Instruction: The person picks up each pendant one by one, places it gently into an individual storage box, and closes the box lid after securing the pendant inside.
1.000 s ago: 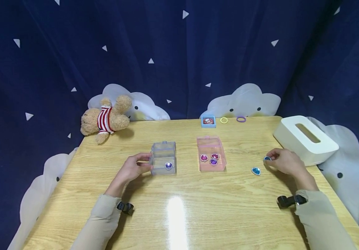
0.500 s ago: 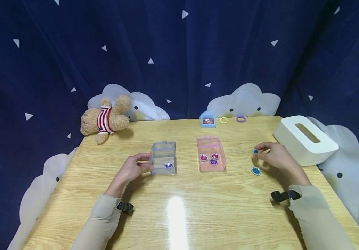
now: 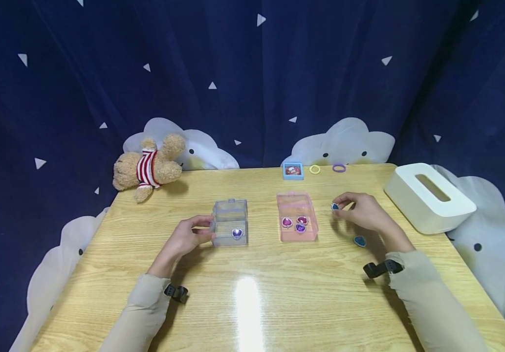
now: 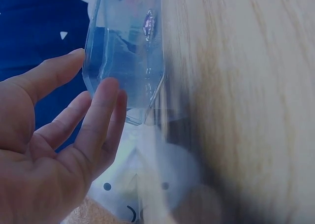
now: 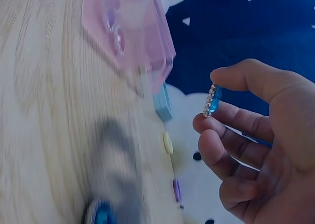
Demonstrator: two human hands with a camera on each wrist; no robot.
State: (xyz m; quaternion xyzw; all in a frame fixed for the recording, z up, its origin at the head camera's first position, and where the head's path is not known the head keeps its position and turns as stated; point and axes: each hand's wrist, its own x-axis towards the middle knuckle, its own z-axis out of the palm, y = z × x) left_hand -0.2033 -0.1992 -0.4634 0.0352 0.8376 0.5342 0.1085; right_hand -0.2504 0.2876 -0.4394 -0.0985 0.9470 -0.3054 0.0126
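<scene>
My right hand [image 3: 363, 211] pinches a blue gem with a sparkling silver rim [image 5: 212, 101] between thumb and fingertips, above the table to the right of the open pink box [image 3: 298, 235]. In that box lie several pink and purple gems [image 3: 287, 222]. A second blue gem [image 3: 360, 241] rests on the table below the right hand. My left hand [image 3: 186, 237] has its fingertips at the left wall of an open, clear bluish box [image 3: 223, 240]; the left wrist view shows thumb and loosely bent fingers [image 4: 106, 93] against that wall. One purple gem [image 3: 237, 233] lies inside.
At the back of the wooden table [image 3: 305, 303] sit a small blue square frame [image 3: 293, 171], a yellow ring [image 3: 315, 169] and a purple ring [image 3: 339, 168]. A white tissue box [image 3: 428, 198] stands at right, a teddy bear [image 3: 146, 168] lies at back left.
My right hand has carried the pinched blue gem leftward and slightly back, from beside the tissue box toward the pink box. The left hand and both boxes stay put.
</scene>
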